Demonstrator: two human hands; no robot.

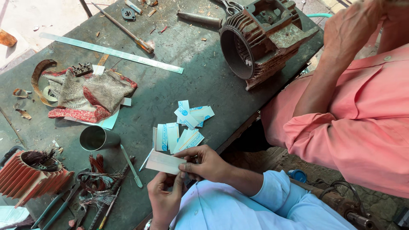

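White paper slip [164, 162] sits pinched between my hands above the green table [204, 81] edge: right hand [208, 164] fingers closed on its right end, left hand [164, 198] thumb and fingers gripping its lower edge.

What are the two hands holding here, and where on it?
A small white paper slip: the right hand pinches its right end, and the left hand holds its lower edge from below.

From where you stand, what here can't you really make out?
- Head view: the far face of the paper slip, turned away.
- Left hand: its wrist, cut by the bottom edge.
- Another person's hand: its fingers, cut by the top edge.
- Scissors: handles cut off at the top.
- Metal cup: its inside, in shadow.
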